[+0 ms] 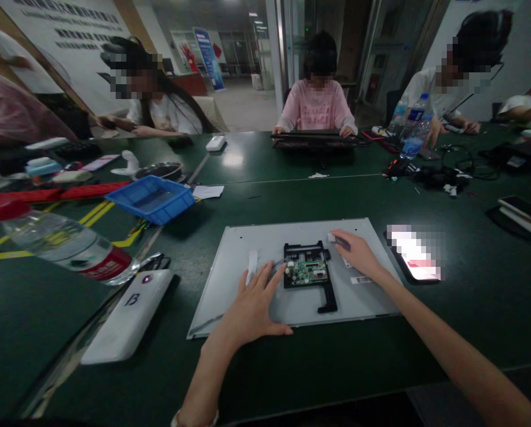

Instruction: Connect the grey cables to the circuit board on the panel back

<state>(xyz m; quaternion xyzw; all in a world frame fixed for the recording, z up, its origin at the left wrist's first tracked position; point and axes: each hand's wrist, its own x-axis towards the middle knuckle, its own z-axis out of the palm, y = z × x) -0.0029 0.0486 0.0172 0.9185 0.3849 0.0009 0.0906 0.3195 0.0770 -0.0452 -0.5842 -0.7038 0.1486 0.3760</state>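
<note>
Head view: labelled panel (303, 305), white "13" device (127, 320)

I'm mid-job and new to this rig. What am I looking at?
There is no machine: one camera on a person's head looks forward and down at their bare hands. On the green table lies a pale panel bearing a green circuit board in a black frame. The left hand is spread over the panel, beside the board. The right hand is at a small pale piece; whether it grips it is unclear. A lit phone lies right; a white device, bottle and blue tray are left.
</note>
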